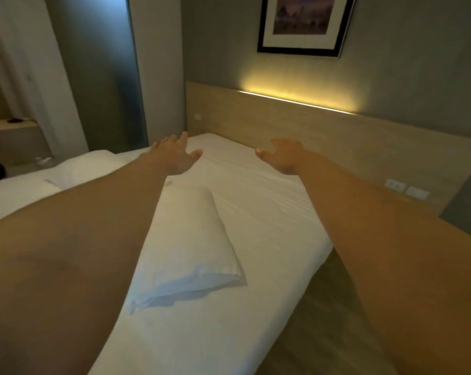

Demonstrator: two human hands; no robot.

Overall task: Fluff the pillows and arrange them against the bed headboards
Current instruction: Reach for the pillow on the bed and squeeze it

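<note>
A white pillow (191,244) lies flat in the middle of the white bed (261,212), between my two outstretched arms, its open case end toward me. My left hand (174,155) is open, fingers spread, above the far part of the mattress near the wooden headboard (323,136). My right hand (285,155) is also open, palm turned inward, close to the headboard. Neither hand holds anything. A second white pillow (85,166) lies at the left, partly hidden behind my left arm.
A lit strip glows along the headboard's top under a framed picture (304,23). Wall sockets (407,188) sit at the headboard's right end. Wooden floor (323,320) shows on the right of the bed. A doorway and a small stand (12,125) are at the far left.
</note>
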